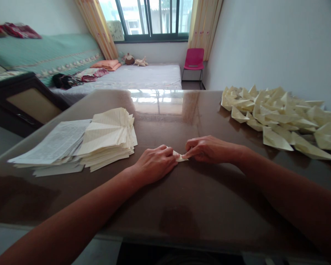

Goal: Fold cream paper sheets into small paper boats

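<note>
A small piece of folded cream paper lies on the brown table, mostly covered by my fingers. My left hand presses it down from the left, its fingers bent and held together. From the right, my right hand touches the paper's pointed end, with the index finger on it and the other fingers curled in. At the far right rests a heap of folded paper boats in the same cream colour. A thick stack of cream lined sheets sits left of my left hand.
White printed sheets lie beside and partly under the cream stack. The glossy table reflects the window. Beyond it are a bed, a pink chair and a dark cabinet at the left.
</note>
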Action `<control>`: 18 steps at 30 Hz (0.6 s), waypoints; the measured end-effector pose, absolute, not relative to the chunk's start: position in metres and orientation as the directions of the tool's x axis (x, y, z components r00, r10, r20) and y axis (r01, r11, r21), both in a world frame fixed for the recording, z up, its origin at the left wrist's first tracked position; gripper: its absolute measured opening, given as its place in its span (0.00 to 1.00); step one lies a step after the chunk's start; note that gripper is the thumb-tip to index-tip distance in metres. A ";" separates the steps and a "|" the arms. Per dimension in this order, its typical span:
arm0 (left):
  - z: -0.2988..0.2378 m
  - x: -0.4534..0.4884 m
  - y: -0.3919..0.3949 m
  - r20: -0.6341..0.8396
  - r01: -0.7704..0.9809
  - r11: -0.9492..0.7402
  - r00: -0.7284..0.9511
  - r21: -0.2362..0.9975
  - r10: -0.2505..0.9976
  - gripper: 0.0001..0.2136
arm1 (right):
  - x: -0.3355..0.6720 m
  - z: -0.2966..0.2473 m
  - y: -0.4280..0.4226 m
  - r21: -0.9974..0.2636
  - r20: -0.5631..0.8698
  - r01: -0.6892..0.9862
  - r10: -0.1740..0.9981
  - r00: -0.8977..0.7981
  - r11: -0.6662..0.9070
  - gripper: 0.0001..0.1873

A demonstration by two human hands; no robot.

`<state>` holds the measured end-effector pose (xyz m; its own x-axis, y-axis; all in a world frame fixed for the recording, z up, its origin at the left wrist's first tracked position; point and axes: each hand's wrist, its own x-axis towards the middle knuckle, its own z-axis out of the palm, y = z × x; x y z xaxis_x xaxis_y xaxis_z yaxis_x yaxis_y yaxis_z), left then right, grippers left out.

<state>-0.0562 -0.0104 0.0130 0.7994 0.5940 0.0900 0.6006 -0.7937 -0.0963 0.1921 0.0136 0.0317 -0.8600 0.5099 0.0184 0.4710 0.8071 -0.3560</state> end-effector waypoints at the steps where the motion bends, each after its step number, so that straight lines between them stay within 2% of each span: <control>1: 0.013 -0.056 -0.010 0.092 0.602 -0.793 0.798 -0.089 0.595 0.17 | 0.192 0.032 0.014 -0.389 0.005 0.460 0.501 -0.866 0.798 0.21; 4: 0.010 -0.056 -0.008 0.102 0.630 -0.775 0.775 -0.050 0.623 0.17 | 0.193 0.029 0.016 -0.491 -0.015 0.417 0.471 -0.882 0.765 0.20; 7: 0.007 -0.057 -0.005 0.106 0.669 -0.743 0.738 0.022 0.667 0.16 | 0.192 0.023 0.020 -0.529 0.002 0.415 0.491 -0.871 0.740 0.17; 9: 0.006 -0.057 -0.002 0.100 0.678 -0.733 0.727 0.055 0.680 0.15 | 0.191 0.018 0.022 -0.543 0.023 0.450 0.549 -0.836 0.709 0.16; 12: 0.006 -0.056 0.000 0.101 0.688 -0.723 0.716 0.066 0.690 0.15 | 0.190 0.014 0.024 -0.576 0.087 0.546 0.710 -0.699 0.608 0.13; 14: 0.007 -0.055 0.000 0.105 0.696 -0.715 0.707 0.065 0.699 0.16 | 0.190 0.014 0.023 -0.620 0.114 0.543 0.750 -0.651 0.566 0.11; 18: 0.005 -0.054 0.000 0.107 0.707 -0.704 0.697 0.064 0.709 0.15 | 0.185 0.019 0.017 -0.665 0.094 0.375 0.570 -0.816 0.646 0.14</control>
